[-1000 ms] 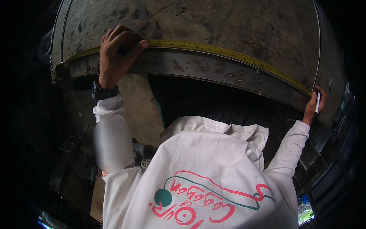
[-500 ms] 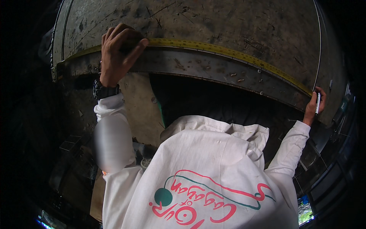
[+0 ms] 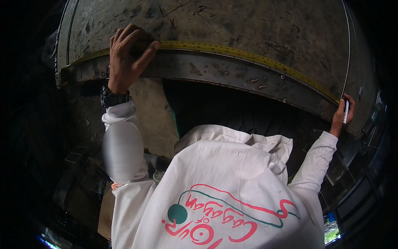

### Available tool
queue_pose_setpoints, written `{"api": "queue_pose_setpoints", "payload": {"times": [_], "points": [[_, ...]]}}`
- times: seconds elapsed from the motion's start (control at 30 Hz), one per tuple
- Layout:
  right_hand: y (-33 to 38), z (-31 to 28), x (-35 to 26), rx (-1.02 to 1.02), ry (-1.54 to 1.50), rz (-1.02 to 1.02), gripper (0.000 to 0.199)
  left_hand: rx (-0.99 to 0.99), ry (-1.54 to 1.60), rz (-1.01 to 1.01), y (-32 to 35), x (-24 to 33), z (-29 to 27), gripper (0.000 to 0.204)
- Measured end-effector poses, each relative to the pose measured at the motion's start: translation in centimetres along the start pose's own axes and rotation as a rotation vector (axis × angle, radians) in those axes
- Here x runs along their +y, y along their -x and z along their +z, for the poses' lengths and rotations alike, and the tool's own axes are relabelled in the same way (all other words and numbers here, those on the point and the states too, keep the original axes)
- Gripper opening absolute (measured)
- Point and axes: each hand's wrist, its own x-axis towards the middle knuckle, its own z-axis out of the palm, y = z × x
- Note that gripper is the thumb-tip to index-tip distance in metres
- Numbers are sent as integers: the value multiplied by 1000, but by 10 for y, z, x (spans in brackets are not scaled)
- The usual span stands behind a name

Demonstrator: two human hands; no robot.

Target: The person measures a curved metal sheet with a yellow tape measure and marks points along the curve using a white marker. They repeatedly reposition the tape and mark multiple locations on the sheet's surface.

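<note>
A white hooded top (image 3: pixel 224 195) with a red and green print fills the lower middle, its hood (image 3: pixel 253 143) bunched at the top. A black wristwatch (image 3: pixel 112 98) sits above the white cuff. Below the counter's grey metal edge (image 3: pixel 232 74) lies a dark hollow (image 3: pixel 232 108). A small bright screen (image 3: pixel 331 227) glows at lower right.

Bare desk (image 3: pixel 248 25) beyond the yellow tape measure (image 3: pixel 248 54) lies open; its metal front edge (image 3: pixel 232 76) blocks passage underneath.
</note>
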Motion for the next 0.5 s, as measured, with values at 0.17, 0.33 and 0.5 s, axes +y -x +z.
{"api": "queue_pose_setpoints", "payload": {"times": [0.17,0.33,0.5], "points": [[-1,0,2,-3,8,-4,18,-7,-3,19,1,-3,0,24],[-1,-1,4,-2,25,-16,18,9,-3,28,1,-3,1,24],[-1,-1,6,-2,16,-9,19,20,5,33,1,-4,2,23]]}}
